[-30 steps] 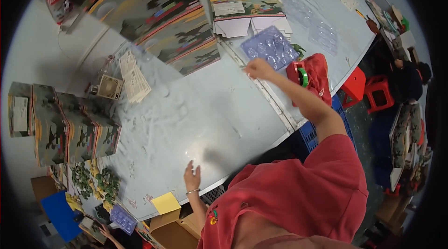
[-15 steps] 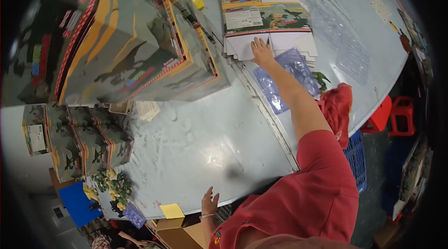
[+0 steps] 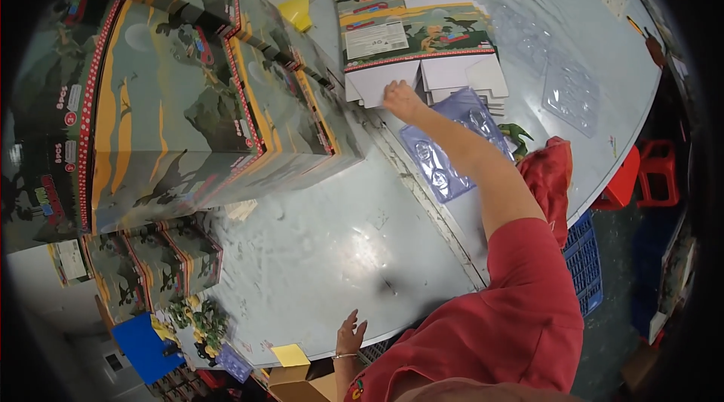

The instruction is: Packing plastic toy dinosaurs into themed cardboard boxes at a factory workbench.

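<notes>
My right hand reaches out to a stack of flattened printed cartons on the table. Its fingers are bent and closed on the near white flap of a top carton. Under my right forearm lies a clear plastic blister tray, with a green toy dinosaur beside it. My left hand hovers by the table's front edge, fingers apart and holding nothing.
Tall stacks of filled dinosaur-print boxes stand at the left. A heap of green and yellow toys sits at the lower left. Right of my arm are a red cloth, a blue crate and a red stool.
My right hand has drawn slightly back and left, its fingers going from spread flat to curled on the carton flap. The view has shifted. My left hand remains open.
</notes>
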Action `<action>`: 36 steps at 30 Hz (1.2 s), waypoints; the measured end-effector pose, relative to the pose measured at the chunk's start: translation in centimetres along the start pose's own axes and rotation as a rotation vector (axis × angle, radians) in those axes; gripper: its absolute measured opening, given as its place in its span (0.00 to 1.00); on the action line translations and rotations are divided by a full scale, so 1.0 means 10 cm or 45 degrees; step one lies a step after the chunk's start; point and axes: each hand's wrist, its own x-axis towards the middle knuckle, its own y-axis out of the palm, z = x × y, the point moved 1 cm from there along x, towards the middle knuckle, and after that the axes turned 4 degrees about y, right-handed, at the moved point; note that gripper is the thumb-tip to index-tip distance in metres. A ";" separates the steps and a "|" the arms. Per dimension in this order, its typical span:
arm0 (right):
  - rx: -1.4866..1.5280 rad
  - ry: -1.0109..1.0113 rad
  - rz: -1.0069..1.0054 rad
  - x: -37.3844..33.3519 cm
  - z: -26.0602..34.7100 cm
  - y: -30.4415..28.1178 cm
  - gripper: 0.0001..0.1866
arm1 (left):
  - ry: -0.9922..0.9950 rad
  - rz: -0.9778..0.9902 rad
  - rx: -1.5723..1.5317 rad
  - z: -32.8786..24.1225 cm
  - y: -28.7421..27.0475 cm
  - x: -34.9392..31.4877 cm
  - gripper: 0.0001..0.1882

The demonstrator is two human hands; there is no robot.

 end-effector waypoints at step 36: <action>0.690 0.561 -0.694 -3.60 1.24 -7.17 0.18 | 1.925 -0.624 -0.487 -2.25 -1.87 -1.81 0.35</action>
